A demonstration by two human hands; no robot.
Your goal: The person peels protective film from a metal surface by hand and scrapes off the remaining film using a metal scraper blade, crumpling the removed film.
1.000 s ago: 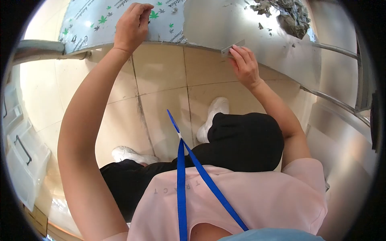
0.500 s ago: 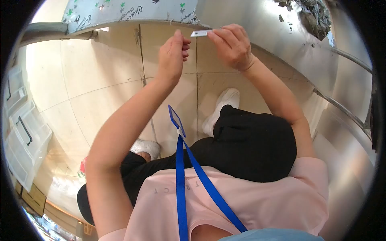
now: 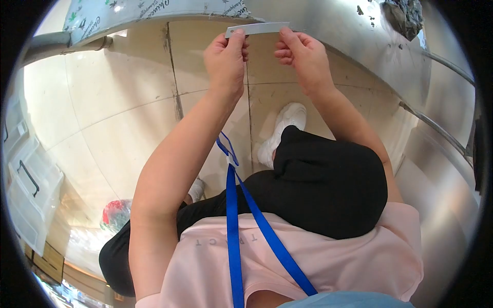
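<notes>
While my left hand [image 3: 226, 64] pinches the left end of a metal strip [image 3: 261, 29], with the thumb lying on its face, my right hand [image 3: 307, 59] grasps it near the other end. Half a second ago, only the right hand was holding it, and the left one was without anything. Now the strip stretches between both hands, in front of the edge of the metal surface [image 3: 328, 20]; whether it touches this edge, I cannot tell. The fingertips behind the strip are hidden. Further out, the printed film [image 3: 154, 11] and the dark crumpled mass [image 3: 403, 19] are cut off by the top of the view. Lower down, my left forearm covers most of my left shoe [image 3: 195, 190]. Beside my trousers, a red and green bundle [image 3: 115, 213] has come into better sight, although its contents are hard to make out.
</notes>
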